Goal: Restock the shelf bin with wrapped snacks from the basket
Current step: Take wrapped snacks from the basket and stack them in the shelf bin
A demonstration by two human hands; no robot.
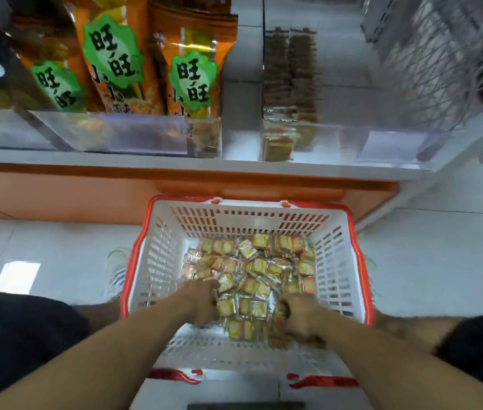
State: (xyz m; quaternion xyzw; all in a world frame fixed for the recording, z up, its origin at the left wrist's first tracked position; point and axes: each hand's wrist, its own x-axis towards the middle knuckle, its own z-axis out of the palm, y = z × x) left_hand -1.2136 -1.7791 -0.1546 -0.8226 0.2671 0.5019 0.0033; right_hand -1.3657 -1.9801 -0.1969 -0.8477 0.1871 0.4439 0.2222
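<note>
Both your hands are down in the basket on the floor: left hand and right hand each curl around wrapped snacks. The shelf bin sits beyond, far side.

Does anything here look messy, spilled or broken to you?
Nothing stands out. The wrapped snacks lie in a loose heap, all inside the basket, none on the floor. Both hands, left and right, are down among them. The shelf bin is only partly filled.
</note>
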